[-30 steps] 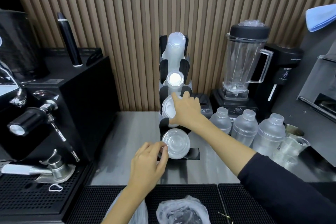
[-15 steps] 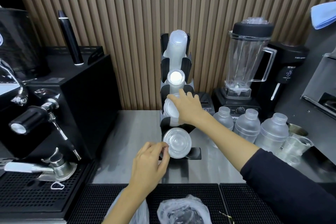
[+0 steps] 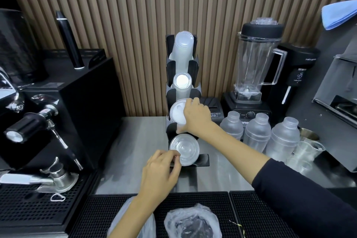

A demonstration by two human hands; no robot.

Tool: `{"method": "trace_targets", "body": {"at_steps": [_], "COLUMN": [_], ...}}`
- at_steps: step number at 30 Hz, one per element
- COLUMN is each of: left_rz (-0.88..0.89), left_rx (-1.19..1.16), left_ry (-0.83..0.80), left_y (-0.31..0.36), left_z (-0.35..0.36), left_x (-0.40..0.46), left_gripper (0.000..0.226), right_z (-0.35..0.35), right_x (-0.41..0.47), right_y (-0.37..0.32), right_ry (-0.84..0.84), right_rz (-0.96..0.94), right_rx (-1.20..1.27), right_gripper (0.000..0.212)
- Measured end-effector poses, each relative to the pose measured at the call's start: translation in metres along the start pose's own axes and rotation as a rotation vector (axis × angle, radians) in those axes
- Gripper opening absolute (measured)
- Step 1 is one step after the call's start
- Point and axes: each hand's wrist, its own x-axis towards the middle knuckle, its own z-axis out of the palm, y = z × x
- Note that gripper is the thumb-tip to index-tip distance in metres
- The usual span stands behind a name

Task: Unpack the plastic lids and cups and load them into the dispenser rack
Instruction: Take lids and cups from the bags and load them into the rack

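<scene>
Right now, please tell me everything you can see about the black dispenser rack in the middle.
The dispenser rack is a black, stepped stand on the steel counter, against the slatted wall. It has four tiers. The top two hold translucent cup stacks, the third white lids, the lowest clear lids. The right hand grips the white lids; the left hand touches the clear lids' edge.
</scene>
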Motion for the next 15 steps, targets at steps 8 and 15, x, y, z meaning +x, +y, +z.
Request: {"method": "trace_targets", "body": {"at_steps": [8, 15], "left_rz": [0.012, 0.001], "left_rx": [-0.045, -0.050], "left_ry": [0.040, 0.062], "left_y": [0.000, 0.004], "left_z": [-0.004, -0.009], "left_x": [0.001, 0.006], "left_gripper": [0.029, 0.030], "right_z": [0.006, 0.011], "right_x": [0.005, 0.006], "right_y": [0.004, 0.008], "right_ry": [-0.043, -0.031], "right_rz": [-0.156, -0.137], "right_rx": [0.047, 0.119], "right_gripper": [0.086, 0.086]}}
